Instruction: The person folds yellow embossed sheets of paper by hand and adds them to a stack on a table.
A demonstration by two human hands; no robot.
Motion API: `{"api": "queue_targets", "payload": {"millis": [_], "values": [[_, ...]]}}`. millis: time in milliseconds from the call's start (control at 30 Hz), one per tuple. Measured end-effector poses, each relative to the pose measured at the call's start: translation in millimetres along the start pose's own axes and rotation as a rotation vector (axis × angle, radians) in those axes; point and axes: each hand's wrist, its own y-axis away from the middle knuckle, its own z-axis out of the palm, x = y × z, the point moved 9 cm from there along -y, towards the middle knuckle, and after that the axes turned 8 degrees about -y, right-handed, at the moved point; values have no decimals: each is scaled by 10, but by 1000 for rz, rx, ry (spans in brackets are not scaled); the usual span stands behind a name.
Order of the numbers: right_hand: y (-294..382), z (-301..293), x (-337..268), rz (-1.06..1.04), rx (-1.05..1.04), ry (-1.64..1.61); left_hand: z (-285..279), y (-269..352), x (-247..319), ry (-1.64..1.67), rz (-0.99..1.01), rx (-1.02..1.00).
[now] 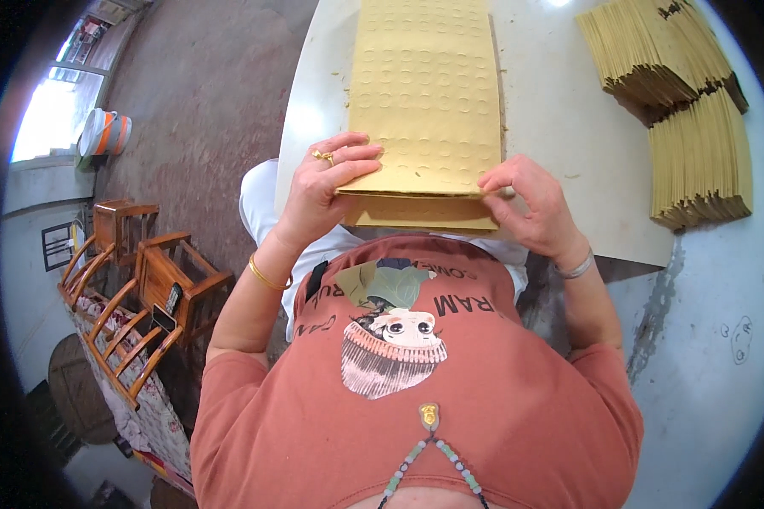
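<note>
A long yellow cardboard sheet [423, 114] lies lengthwise before me, marked with rows of cut circles. Its near edge is slightly lifted and sticks out past the table toward my lap. Under it shows the edge of another yellow sheet [420, 213]. My left hand [325, 184] grips the near left corner, fingers on top and thumb beneath. At the near right corner, my right hand [530, 203] pinches the edge between thumb and fingertips. A small loose scrap [418, 174] rests on the top sheet.
The white table [560, 184] carries stacks of folded yellow cardboard [700, 159] at the right, by a pale wall [694, 318]. Small yellow crumbs lie beside the sheet. To the left are wooden chairs [178, 273], one with a phone [163, 318] and a remote control [173, 298], and a bucket [105, 132].
</note>
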Motion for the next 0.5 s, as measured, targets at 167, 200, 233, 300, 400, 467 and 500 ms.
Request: {"api": "queue_targets", "payload": {"millis": [167, 200, 233, 300, 400, 467, 500], "values": [[-60, -4, -7, -79, 31, -25, -7, -19, -29, -17, -4, 27], [-53, -8, 44, -65, 35, 61, -6, -24, -43, -9, -11, 23], [-57, -13, 85, -50, 39, 146, -4, -27, -59, -1, -19, 19], [-107, -30, 103, -60, 56, 174, 3, -24, -85, 9, -13, 26], [-140, -35, 157, -75, 82, 215, -9, -57, -85, 40, -3, 64], [-157, -45, 166, -84, 101, 243, -45, -86, -81, 37, 13, 78], [-167, -43, 172, -88, 103, 245, -52, -82, -124, 34, 15, 82]]}}
